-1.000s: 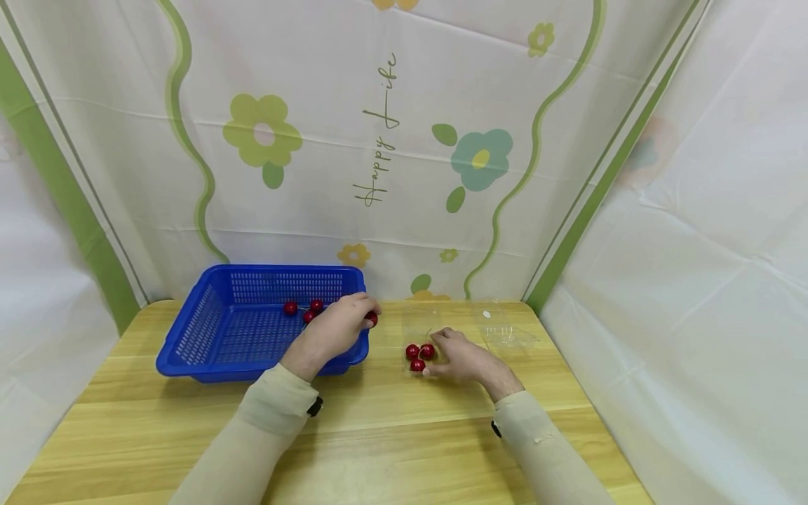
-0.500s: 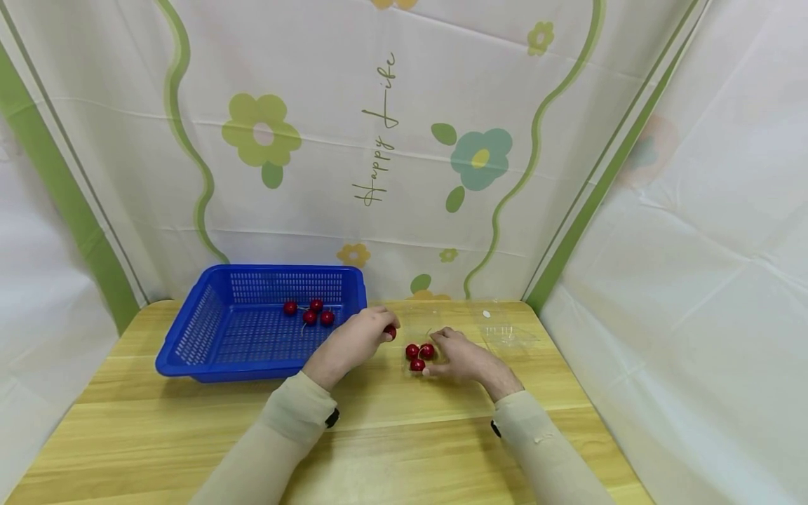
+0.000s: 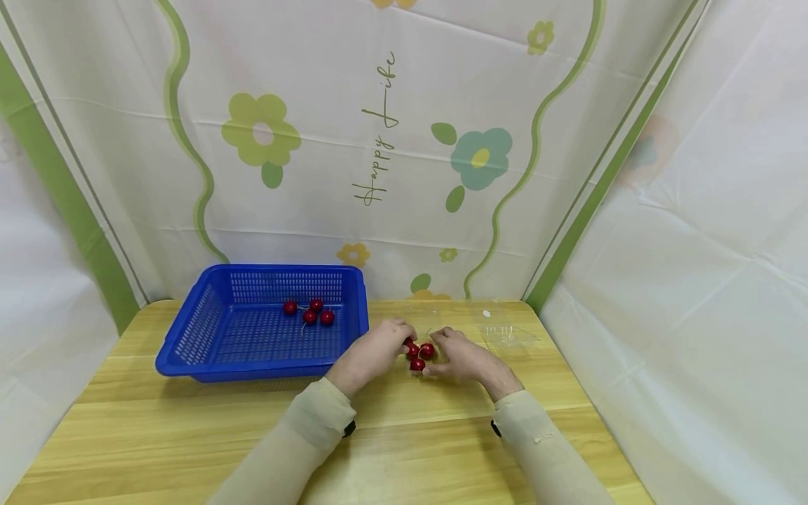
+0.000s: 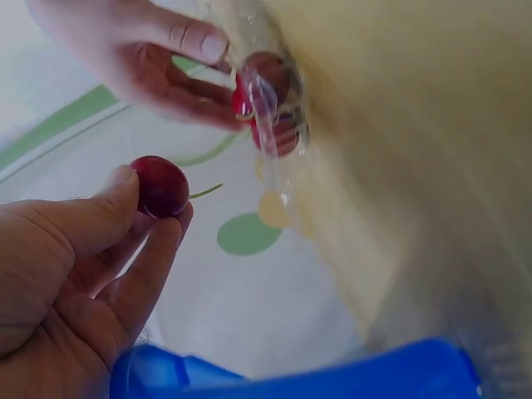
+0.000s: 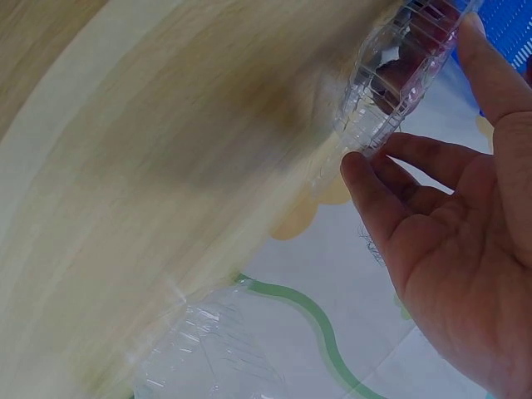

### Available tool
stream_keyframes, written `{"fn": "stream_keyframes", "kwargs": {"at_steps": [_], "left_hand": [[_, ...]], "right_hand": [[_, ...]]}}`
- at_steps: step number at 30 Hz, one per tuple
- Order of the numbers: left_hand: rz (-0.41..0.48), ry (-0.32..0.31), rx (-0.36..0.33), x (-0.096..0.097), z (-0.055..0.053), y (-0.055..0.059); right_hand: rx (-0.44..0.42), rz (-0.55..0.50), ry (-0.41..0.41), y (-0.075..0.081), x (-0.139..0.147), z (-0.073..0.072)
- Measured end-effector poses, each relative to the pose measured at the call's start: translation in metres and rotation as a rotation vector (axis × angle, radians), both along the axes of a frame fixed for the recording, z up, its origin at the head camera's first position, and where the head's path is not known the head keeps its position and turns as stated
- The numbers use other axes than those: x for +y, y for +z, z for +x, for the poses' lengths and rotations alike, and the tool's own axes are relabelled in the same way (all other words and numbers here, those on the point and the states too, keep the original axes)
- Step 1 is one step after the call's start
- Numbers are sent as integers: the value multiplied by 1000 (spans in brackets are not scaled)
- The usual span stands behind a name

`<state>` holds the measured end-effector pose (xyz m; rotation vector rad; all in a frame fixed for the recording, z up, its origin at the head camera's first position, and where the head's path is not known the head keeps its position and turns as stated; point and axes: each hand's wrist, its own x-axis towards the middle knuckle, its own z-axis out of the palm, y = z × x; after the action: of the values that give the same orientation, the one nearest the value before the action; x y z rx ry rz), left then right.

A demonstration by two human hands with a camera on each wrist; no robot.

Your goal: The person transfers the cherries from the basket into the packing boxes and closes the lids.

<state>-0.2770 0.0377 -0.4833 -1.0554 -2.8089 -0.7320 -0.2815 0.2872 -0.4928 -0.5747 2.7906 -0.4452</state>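
Note:
A dark red cherry [image 4: 160,186] with a short green stem is pinched between the thumb and fingertips of my left hand [image 3: 376,351]. That hand has come to the left side of a small clear plastic box [image 5: 374,108], where several red cherries [image 3: 418,365] lie together. From the right, my right hand [image 3: 467,356] holds the box, its thumb at the near edge and its fingers against the wall. In the right wrist view, cherries show dark through the ribbed plastic.
Left of the box stands a blue perforated basket [image 3: 170,351] with several cherries [image 3: 327,318] inside. Another clear plastic container [image 3: 508,335] lies on the wooden table [image 3: 189,435] at the back right. A patterned curtain [image 3: 315,161] hangs behind the table.
My left hand has carried the cherry from the basket's right rim rightward to the clear box. The right hand has stayed in place at the box.

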Motion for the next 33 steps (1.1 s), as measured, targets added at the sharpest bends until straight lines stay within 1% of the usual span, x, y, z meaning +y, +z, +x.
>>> {"fn": "stream_keyframes", "kwargs": {"at_steps": [1, 2, 3, 5, 6, 8, 9, 10, 11, 14, 18, 26, 29, 33], "left_hand": [[-1, -11, 22, 2, -4, -8], [12, -18, 21, 4, -6, -13], [8, -25, 38, 7, -9, -19], [2, -31, 47, 11, -8, -22], [5, -29, 25, 13, -3, -14], [2, -17, -11, 18, 5, -5], [-13, -11, -8, 20, 8, -2], [-13, -2, -23, 21, 12, 3], [-14, 8, -27, 23, 14, 4], [-8, 25, -24, 27, 19, 3], [-5, 40, -17, 32, 20, 0], [-11, 77, -81, 42, 18, -4], [-3, 77, -89, 41, 18, -5], [5, 81, -92, 37, 20, -6]], "right_hand": [[2, -3, 2, 0, 0, 0], [3, -2, 3, 1, 0, 1], [5, -4, 5, 1, 0, 1], [8, -6, 10, 1, 0, 1], [8, -5, 11, 2, 0, 1], [5, -4, 11, 2, -1, 0], [5, -4, 12, 2, -1, 0], [3, -2, 12, 2, -1, 0], [1, 0, 12, 2, -1, 0], [2, 2, 15, 2, -1, -1], [15, -2, 29, 1, 0, -2], [33, -38, 54, 2, 1, 1], [26, -44, 44, 3, 1, 2], [20, -24, 26, 3, -1, 2]]}}
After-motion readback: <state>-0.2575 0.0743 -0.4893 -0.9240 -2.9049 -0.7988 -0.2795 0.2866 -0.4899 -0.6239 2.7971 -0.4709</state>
